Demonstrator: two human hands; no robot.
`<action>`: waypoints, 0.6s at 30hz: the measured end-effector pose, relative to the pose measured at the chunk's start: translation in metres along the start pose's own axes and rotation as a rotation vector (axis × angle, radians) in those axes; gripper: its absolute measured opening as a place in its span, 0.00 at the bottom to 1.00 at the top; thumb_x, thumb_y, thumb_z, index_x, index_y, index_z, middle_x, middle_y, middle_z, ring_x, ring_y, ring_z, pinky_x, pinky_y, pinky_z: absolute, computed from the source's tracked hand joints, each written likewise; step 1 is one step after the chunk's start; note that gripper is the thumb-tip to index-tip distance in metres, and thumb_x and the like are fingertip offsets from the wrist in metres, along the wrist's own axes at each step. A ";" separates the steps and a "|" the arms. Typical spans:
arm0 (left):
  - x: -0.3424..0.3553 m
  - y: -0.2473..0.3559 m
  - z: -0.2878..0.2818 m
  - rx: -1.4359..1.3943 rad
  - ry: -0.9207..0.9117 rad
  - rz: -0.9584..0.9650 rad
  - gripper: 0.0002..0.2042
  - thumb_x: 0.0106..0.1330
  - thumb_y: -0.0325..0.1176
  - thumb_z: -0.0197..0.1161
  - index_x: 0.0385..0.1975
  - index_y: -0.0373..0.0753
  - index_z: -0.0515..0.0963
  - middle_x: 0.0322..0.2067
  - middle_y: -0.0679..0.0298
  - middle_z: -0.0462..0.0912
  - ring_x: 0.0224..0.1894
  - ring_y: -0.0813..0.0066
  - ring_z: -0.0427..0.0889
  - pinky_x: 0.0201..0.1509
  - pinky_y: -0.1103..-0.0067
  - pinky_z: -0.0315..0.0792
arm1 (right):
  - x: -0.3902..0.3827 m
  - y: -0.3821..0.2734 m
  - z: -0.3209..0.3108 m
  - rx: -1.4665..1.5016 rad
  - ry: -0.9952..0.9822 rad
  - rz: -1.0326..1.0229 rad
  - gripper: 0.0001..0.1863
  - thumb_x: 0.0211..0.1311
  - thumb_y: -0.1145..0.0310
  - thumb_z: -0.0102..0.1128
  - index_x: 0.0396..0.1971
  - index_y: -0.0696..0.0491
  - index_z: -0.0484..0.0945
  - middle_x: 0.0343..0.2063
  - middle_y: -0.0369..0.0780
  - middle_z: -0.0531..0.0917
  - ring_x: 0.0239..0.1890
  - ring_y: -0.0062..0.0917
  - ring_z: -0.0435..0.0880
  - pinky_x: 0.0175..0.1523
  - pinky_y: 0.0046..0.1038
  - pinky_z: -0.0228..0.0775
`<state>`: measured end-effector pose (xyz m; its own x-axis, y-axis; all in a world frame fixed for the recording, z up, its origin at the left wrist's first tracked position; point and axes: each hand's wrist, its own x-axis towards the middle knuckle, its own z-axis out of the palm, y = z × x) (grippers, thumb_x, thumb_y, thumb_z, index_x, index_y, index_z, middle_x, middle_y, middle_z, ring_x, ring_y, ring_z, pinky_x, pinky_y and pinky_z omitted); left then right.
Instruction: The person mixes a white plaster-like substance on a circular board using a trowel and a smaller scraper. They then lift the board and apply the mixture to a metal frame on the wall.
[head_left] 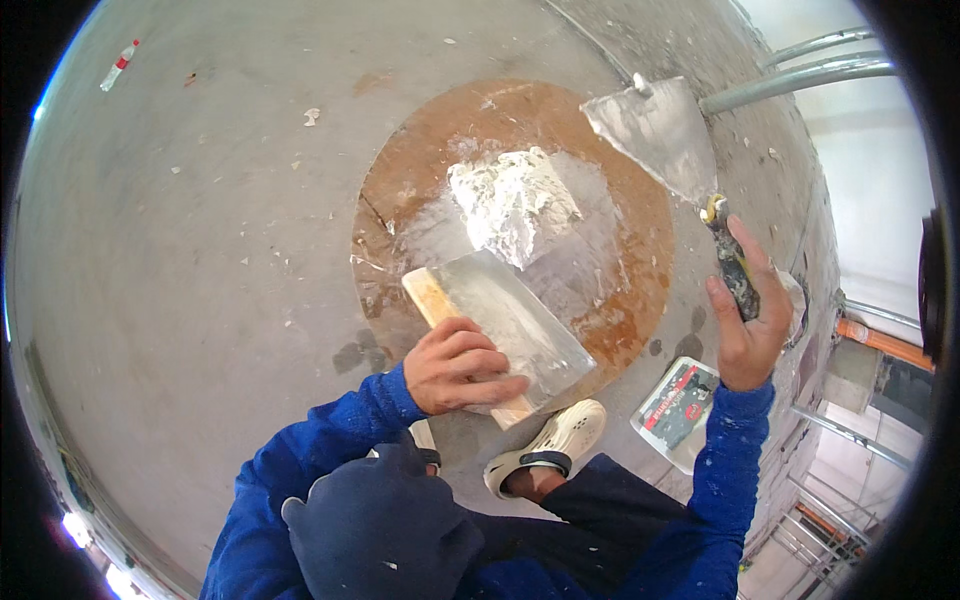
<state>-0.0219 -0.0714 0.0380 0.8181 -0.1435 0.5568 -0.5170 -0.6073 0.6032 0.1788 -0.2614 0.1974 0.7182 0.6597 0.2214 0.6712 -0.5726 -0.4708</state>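
My left hand [460, 368] is closed round the wooden back of a wide, rectangular steel putty blade [520, 320], smeared with thin white filler. Its far side reaches over a round brown board [400, 170] on the floor. In the middle of that board lies a lumpy white heap of putty [515, 200]. My right hand [750, 320], raised at the right, grips the dark, putty-stained handle of a putty knife [655, 135]. This knife's broad, flared blade is coated in white and points up and away, by the board's far right edge.
A white plastic container [680, 412] with a red and dark label is beside my right forearm. My shoe [548, 450] stands at the board's near edge. Grey metal pipes [800, 85] stand at the right. A plastic bottle [120, 65] lies far left on the concrete floor.
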 end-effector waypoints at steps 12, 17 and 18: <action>-0.034 -0.008 -0.016 0.101 0.224 -0.231 0.18 0.33 0.35 0.68 0.31 0.50 0.80 0.29 0.70 0.71 0.33 0.69 0.71 0.39 0.71 0.69 | -0.080 0.114 -0.043 -0.033 -0.504 0.522 0.22 0.55 0.63 0.57 0.48 0.56 0.69 0.39 0.47 0.78 0.41 0.36 0.77 0.45 0.28 0.66; -0.025 -0.020 -0.018 0.099 0.189 -0.202 0.19 0.32 0.36 0.71 0.30 0.49 0.80 0.31 0.68 0.70 0.35 0.67 0.71 0.41 0.67 0.68 | -0.175 0.215 -0.041 -0.049 -0.543 0.611 0.21 0.54 0.63 0.58 0.47 0.55 0.69 0.37 0.45 0.78 0.41 0.34 0.77 0.47 0.28 0.65; -0.022 -0.021 -0.021 0.100 0.182 -0.188 0.19 0.32 0.35 0.71 0.31 0.49 0.80 0.31 0.68 0.70 0.35 0.67 0.71 0.41 0.67 0.68 | -0.190 0.227 -0.036 -0.034 -0.568 0.640 0.21 0.53 0.64 0.59 0.46 0.55 0.69 0.37 0.45 0.78 0.41 0.33 0.77 0.47 0.28 0.65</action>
<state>-0.0344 -0.0393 0.0252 0.8337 0.1162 0.5398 -0.3259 -0.6857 0.6509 0.2012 -0.5343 0.0795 0.7655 0.3431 -0.5443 0.1796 -0.9263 -0.3312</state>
